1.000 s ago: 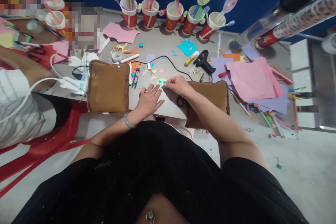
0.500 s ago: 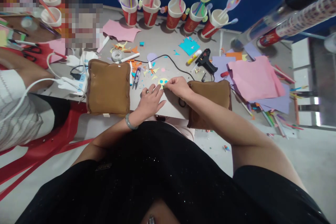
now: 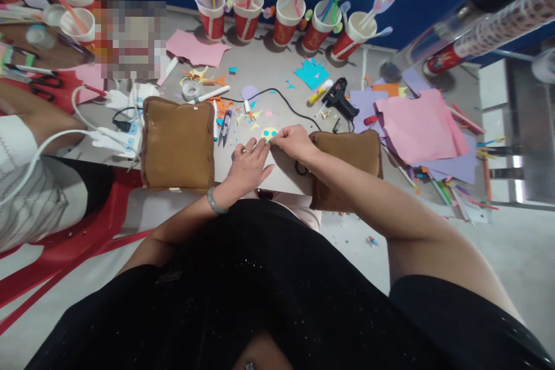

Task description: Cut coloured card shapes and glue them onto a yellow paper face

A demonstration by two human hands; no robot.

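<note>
A small yellow paper face [image 3: 269, 131] with blue round eyes lies on the table in front of me. My left hand [image 3: 248, 169] rests beside it, fingers stretched and spread, the tips at its lower left edge. At its lower right edge my right hand [image 3: 296, 143] has thumb and forefinger pinched together. What sits in that pinch is too small to make out. Purple-handled thread snips [image 3: 224, 128] and a marker [image 3: 215, 121] lie left of the face. Paper scraps [image 3: 255, 122] are scattered around it.
Brown cushions [image 3: 178, 144] [image 3: 349, 153] flank my hands. A black glue gun [image 3: 341, 98], its cord [image 3: 286, 101] and pink paper [image 3: 427, 127] lie right. Red paper cups [image 3: 289, 23] with paper faces line the back. At left sit a power strip [image 3: 117, 137] and another person's arm [image 3: 32, 107].
The camera view has shifted very slightly. Both hands keep almost the same place at the yellow paper face, and the right hand stays pinched.
</note>
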